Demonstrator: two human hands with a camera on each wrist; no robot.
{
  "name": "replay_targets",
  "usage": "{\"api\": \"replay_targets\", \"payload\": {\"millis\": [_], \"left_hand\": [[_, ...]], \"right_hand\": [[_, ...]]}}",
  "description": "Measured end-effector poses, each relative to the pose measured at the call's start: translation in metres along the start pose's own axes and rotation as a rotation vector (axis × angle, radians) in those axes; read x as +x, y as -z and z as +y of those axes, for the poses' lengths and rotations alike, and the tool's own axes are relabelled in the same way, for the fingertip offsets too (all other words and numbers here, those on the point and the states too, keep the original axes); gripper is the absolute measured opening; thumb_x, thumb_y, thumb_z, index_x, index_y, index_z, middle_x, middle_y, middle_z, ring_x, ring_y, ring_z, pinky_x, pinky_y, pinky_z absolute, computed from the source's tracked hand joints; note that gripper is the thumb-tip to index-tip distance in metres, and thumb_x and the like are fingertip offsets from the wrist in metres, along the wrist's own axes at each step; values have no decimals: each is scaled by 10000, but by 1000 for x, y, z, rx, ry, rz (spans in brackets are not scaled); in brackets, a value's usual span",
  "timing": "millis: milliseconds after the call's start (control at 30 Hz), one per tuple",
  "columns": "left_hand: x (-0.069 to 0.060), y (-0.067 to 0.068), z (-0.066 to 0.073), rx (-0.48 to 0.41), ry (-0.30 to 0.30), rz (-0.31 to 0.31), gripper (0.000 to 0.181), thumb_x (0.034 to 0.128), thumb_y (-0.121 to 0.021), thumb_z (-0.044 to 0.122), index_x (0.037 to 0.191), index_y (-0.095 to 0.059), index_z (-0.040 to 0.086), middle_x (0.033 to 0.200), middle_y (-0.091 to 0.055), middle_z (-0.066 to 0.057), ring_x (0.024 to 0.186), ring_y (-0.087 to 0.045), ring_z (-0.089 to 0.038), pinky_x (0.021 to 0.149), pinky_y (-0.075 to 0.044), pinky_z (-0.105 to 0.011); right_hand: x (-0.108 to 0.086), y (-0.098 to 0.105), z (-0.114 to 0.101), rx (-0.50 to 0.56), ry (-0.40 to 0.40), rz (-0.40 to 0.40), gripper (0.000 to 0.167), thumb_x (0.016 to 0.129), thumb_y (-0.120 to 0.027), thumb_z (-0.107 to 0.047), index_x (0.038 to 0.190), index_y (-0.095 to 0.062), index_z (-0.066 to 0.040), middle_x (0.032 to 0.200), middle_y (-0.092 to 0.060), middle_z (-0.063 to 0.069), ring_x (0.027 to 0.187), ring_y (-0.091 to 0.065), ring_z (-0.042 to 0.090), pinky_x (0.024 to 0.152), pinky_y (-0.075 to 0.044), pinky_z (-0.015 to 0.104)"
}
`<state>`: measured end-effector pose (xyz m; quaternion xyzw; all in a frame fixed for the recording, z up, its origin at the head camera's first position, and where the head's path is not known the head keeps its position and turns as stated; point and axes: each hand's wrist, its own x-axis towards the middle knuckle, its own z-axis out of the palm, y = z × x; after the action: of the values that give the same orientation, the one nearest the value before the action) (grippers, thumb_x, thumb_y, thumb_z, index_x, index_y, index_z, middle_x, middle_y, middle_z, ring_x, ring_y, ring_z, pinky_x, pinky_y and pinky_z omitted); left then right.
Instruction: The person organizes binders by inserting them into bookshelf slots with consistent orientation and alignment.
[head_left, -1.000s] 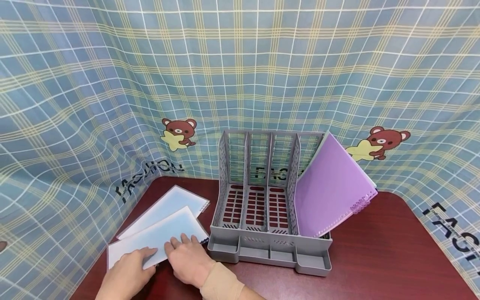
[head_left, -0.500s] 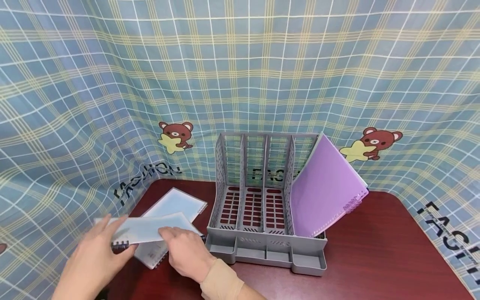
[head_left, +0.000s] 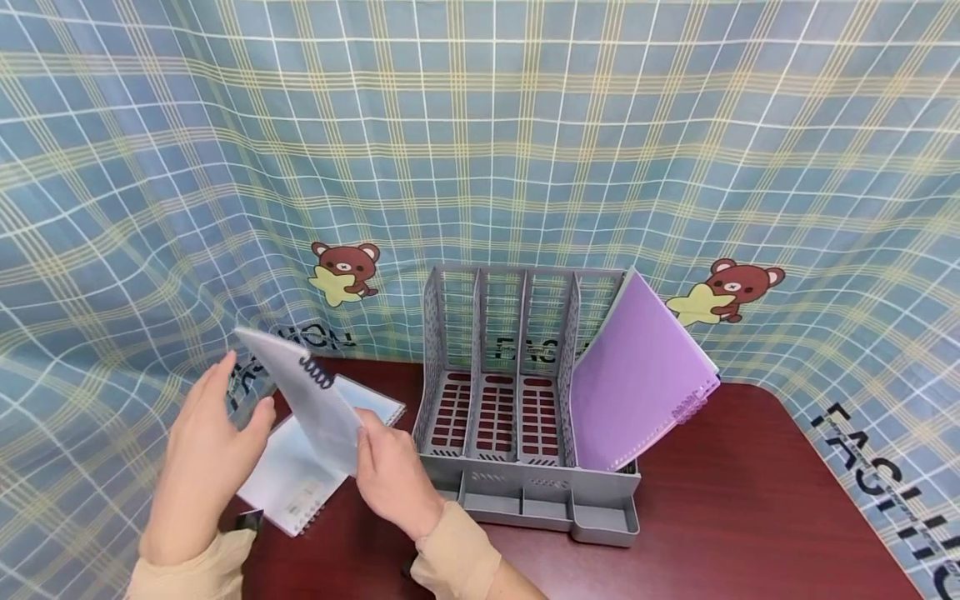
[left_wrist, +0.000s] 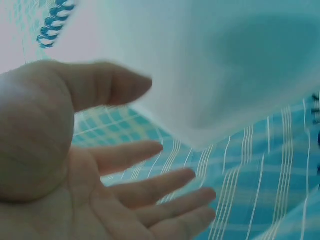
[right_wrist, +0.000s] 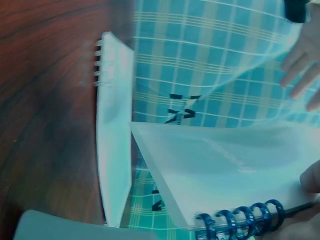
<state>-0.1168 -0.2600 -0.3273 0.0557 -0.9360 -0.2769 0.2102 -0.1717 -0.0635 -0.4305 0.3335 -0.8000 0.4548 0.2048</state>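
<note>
A spiral notebook with a pale, frosted cover and dark coils (head_left: 307, 400) is tilted up above the left part of the table. My right hand (head_left: 393, 475) pinches its lower right edge, thumb on the cover. In the right wrist view the notebook (right_wrist: 225, 165) shows its dark coils along the near edge. My left hand (head_left: 202, 458) is spread to the left, thumb apart from the fingers, holding nothing. A gap shows between it and the notebook (left_wrist: 150, 50) in the left wrist view. A second pale blue coil-bound notebook (head_left: 288, 483) lies flat underneath, partly hidden.
A grey file rack (head_left: 525, 475) with upright dividers and small front trays stands mid-table. A purple notebook (head_left: 637, 375) leans in its rightmost slot, a light green edge behind it. The dark red table (head_left: 750, 483) meets a plaid curtain (head_left: 495, 167).
The upper notebook has been lifted off the lower one and swung up on edge. My left hand has let go of it and drawn away; my right hand keeps its grip.
</note>
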Motion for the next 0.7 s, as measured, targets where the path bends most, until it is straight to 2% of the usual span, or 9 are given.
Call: {"api": "replay_targets", "payload": {"millis": [100,200,333,500,633,700], "left_hand": [[8,-11,7,-53,33,13,712,1055,-498,294,1649,-202,37,1639,-222,-344,1438,-256,-616,1064,-240,-785],[16,-23,12,-108,69,3,689,1056,-482,293,1646,-227,44,1637,-240,-336,1444,-257,-609,1066,-251,-780],[26,-37,20,-163,109,-16,670,1057,-473,296,1647,-248,72,1641,-258,-314,1459,-261,-585,1093,-255,-759],[39,-56,35,-191,64,-33,675,1032,-512,281,1634,-294,68,1628,-317,-290,1467,-298,-543,1128,-270,-713],[48,-73,45,-213,33,-101,701,1021,-529,284,1637,-279,61,1640,-310,-269,1474,-317,-505,1136,-299,-688],[52,-87,48,-229,30,-140,704,1022,-532,280,1637,-272,57,1643,-309,-261,1470,-330,-497,1140,-314,-674]], "right_hand": [[2,12,-3,46,-54,51,281,1102,-442,-135,1303,-639,-133,860,-748,40,768,-686,36,682,-525,165],[5,31,-8,80,-107,120,268,1101,-456,-167,1270,-661,-131,1045,-785,71,916,-733,98,729,-563,231],[6,63,-15,150,-165,201,253,1105,-463,-190,1226,-676,-128,1024,-784,84,859,-735,138,687,-562,277],[4,104,-22,259,-210,307,287,1109,-465,-171,1300,-662,-85,1136,-768,106,935,-762,197,754,-610,313],[-2,133,-22,277,-206,395,296,1120,-446,-182,1276,-661,-51,1137,-760,120,932,-767,217,759,-622,336],[-6,148,-22,263,-213,443,302,1123,-440,-194,1263,-656,-37,1120,-756,127,913,-765,234,741,-624,348]]}}
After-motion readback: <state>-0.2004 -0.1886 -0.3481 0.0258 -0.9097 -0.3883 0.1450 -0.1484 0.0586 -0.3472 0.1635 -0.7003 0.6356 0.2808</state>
